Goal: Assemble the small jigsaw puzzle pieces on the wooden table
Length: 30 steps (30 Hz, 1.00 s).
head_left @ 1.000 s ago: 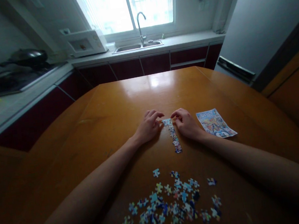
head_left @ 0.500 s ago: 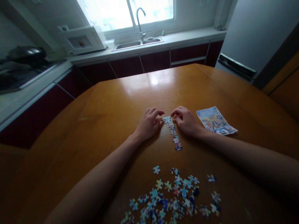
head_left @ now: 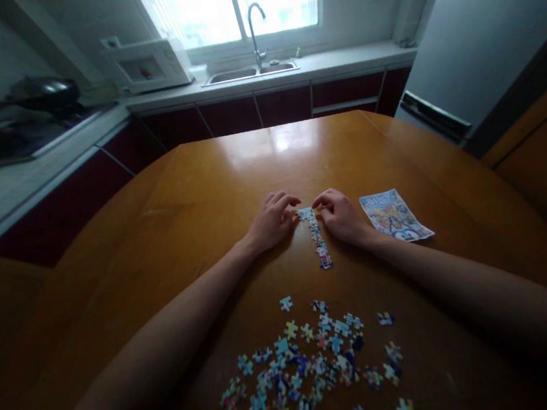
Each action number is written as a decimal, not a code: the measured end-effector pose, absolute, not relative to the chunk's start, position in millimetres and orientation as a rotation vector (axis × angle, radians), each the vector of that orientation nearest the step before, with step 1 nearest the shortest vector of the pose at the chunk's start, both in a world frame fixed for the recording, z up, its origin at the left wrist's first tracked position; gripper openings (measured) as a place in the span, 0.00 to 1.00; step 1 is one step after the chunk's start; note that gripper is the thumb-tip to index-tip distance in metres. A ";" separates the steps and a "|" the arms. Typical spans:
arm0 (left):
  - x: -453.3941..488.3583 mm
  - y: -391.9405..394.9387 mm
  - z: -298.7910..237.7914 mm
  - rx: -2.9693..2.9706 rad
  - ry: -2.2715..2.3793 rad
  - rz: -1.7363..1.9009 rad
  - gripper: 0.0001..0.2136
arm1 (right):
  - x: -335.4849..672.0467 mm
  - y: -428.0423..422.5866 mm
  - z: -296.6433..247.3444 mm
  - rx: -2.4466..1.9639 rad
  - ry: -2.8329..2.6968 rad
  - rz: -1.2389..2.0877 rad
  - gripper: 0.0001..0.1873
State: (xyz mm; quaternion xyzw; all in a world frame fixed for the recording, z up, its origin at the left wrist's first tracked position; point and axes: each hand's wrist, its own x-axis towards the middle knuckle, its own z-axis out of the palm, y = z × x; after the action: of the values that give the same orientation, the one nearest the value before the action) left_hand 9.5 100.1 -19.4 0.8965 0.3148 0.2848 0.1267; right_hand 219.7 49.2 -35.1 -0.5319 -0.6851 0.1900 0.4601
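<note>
A narrow strip of joined puzzle pieces (head_left: 318, 240) lies on the brown wooden table (head_left: 230, 177), running towards me. My left hand (head_left: 271, 220) rests on the table just left of the strip's far end, fingers curled and fingertips touching the top piece. My right hand (head_left: 338, 213) sits just right of it, thumb and forefinger pinched at the same top piece. A heap of loose puzzle pieces (head_left: 313, 366) is spread on the table nearer to me, between my forearms.
A colourful printed picture sheet (head_left: 394, 217) lies right of my right hand. Beyond the table runs a kitchen counter with a sink and tap (head_left: 256, 67), a white microwave (head_left: 146, 64) and a black pan (head_left: 40, 94). A grey fridge (head_left: 476, 34) stands at right.
The view has tipped slightly, so everything sits a little higher in the frame. Both hands stay at the strip's far end with only small finger movements.
</note>
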 end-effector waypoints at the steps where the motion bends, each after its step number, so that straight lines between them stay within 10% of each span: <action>1: 9.6 100.0 -19.3 2.609 0.918 0.831 0.16 | 219.9 49.5 -35.4 -1.308 -1.686 0.466 0.10; 30: 13.9 98.2 -19.7 2.580 0.906 0.814 0.16 | 222.9 44.2 -26.7 -1.349 -1.734 0.457 0.08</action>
State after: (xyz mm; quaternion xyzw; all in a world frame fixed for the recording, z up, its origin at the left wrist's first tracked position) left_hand 13.9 98.2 -19.7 0.8949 0.3142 0.2822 0.1439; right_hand 222.9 44.2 -26.7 -0.5415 -0.6963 0.1834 0.4340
